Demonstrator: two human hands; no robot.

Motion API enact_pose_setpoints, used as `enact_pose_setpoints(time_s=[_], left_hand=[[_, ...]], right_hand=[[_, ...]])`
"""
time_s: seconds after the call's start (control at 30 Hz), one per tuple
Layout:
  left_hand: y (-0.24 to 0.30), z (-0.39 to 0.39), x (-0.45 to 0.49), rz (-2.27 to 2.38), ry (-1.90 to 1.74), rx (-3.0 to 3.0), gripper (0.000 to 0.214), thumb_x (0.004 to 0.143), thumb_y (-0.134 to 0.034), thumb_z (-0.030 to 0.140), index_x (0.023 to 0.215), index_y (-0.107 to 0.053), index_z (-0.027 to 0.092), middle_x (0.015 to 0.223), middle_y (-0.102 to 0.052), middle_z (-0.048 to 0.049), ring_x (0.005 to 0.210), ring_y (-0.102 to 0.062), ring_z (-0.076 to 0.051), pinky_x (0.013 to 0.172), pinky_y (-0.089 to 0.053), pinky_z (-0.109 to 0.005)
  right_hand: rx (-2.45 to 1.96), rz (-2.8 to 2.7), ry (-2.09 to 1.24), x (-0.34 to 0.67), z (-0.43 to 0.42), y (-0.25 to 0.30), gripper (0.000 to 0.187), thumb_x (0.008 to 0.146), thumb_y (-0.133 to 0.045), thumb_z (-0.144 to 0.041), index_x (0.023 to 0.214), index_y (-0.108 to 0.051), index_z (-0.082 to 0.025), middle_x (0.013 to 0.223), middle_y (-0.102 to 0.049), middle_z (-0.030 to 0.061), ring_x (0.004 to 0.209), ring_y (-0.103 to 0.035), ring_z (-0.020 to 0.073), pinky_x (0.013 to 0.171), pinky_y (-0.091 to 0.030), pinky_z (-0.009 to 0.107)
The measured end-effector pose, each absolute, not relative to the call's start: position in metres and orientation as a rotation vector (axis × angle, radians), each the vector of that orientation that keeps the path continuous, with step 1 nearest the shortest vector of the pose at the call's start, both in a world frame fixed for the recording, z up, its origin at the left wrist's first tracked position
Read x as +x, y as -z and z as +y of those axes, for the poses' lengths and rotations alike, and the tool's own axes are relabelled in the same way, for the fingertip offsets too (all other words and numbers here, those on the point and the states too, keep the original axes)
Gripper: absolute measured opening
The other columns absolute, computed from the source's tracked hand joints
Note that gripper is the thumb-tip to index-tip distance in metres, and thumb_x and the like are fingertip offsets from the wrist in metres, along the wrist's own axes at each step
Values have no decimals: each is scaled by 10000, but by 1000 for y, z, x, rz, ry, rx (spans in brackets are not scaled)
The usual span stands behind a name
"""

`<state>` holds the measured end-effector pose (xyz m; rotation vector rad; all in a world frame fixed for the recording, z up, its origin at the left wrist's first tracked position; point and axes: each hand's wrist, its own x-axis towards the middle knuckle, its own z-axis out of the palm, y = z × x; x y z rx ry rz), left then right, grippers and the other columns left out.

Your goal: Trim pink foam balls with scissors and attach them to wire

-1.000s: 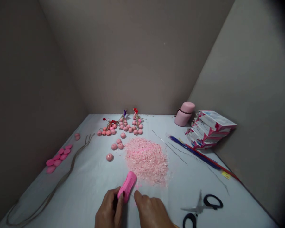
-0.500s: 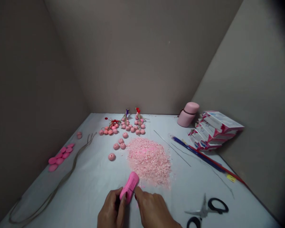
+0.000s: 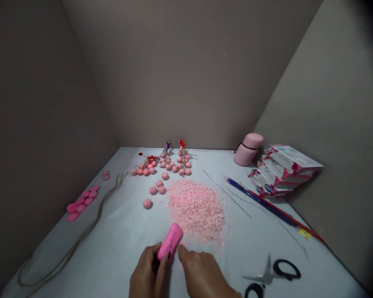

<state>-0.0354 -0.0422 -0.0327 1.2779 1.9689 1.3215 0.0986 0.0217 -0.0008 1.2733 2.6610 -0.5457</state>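
Observation:
My left hand (image 3: pixel 147 273) grips the near end of a bright pink soap-like bar (image 3: pixel 170 241), fingers wrapped round it, at the bottom centre of the head view. My right hand (image 3: pixel 202 275) is curled beside the bar's right edge, thumb and finger pinched against it; whatever thin thing it holds is too small to make out. Just beyond the bar lies a heap of pale pink shavings (image 3: pixel 195 207).
Loose pink beads (image 3: pixel 153 191) and beaded bundles (image 3: pixel 174 163) lie farther back. Pink discs (image 3: pixel 81 203) and a cord (image 3: pixel 81 236) are at left. Scissors (image 3: pixel 272 275), rods (image 3: pixel 261 200), stacked boxes (image 3: pixel 282 169) and a pink container (image 3: pixel 248 149) are at right.
The view has shifted a little, so everything sits slightly right of before. My right hand has closed in against the bar's right side. The left hand keeps its grip.

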Motion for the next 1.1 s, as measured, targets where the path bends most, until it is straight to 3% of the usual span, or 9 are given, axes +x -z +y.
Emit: enact_pose_setpoints(time_s=[0.33,0.63,0.93,1.1], left_hand=[[32,-43,-36,1956,-1315,1335,317,821,-494,482,909,-613,202,820,-690,-43,725,-643,-218,668,-505,-307],[33,-42,-36,1952,-1308,1317,323,814,-504,492,896,-617,200,791,-692,-30,689,-648,-205,647,-506,-290],[36,-41,-36,1950,-1307,1254,289,803,-529,464,899,-617,205,771,-685,-13,657,-632,-180,625,-481,-265],[37,-42,-35,1961,-1320,1233,275,801,-528,448,892,-617,204,774,-673,-16,665,-620,-187,635,-467,-275]], right_hand=[[1289,2688,480,105,18,5,391,641,-481,28,966,-584,-164,761,-723,82,700,-693,277,516,-419,272],[1335,2737,530,102,17,4,286,764,-420,-42,961,-545,-206,759,-722,42,668,-692,261,499,-410,278],[1296,2733,573,96,21,9,422,680,-449,2,1040,-529,-201,745,-725,42,654,-693,276,471,-384,275],[1267,2705,572,99,22,8,372,659,-475,-16,977,-558,-191,758,-722,49,665,-691,274,472,-393,276]])
